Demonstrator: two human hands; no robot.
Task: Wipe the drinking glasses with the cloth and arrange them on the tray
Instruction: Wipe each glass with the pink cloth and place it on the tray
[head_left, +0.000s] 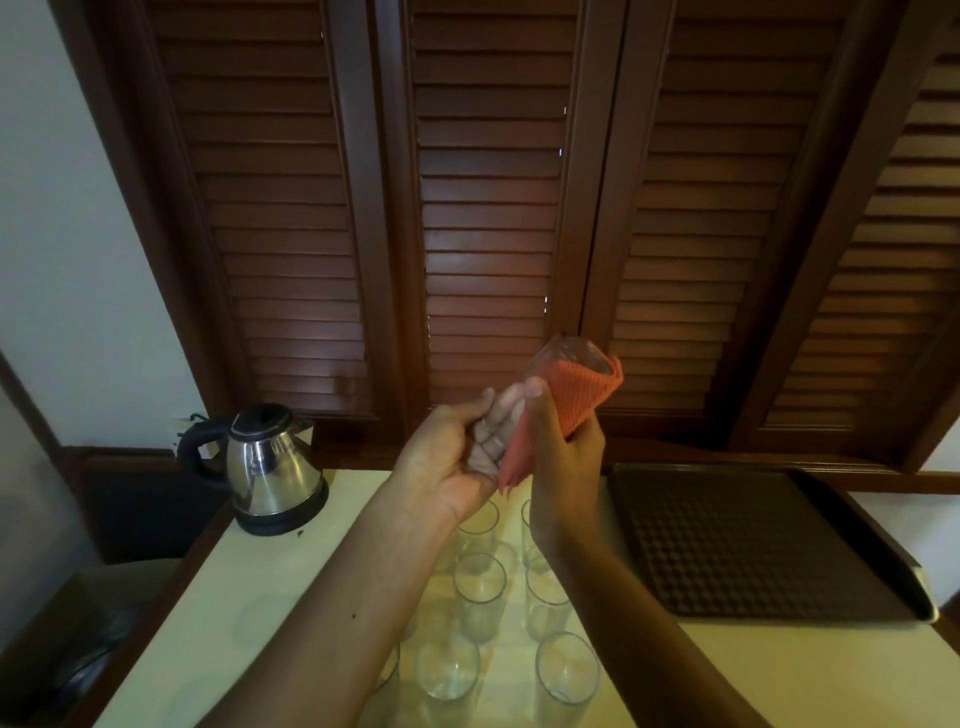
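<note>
I hold a clear drinking glass (574, 353) raised in front of me, tilted with its far end up and to the right. An orange cloth (579, 397) is wrapped around it. My right hand (563, 460) grips the cloth around the glass. My left hand (447, 457) holds the near end of the glass, fingers curled round it. Several more clear glasses (480, 597) stand upright on the pale table (270, 597) below my arms. The dark brown tray (753, 545) with a bumpy surface lies on the table to the right, with nothing on it.
A steel electric kettle (272, 467) with a black handle stands at the table's back left. Dark louvred wooden shutters (488, 208) fill the wall behind. A dark bin (67, 639) sits on the floor at the left.
</note>
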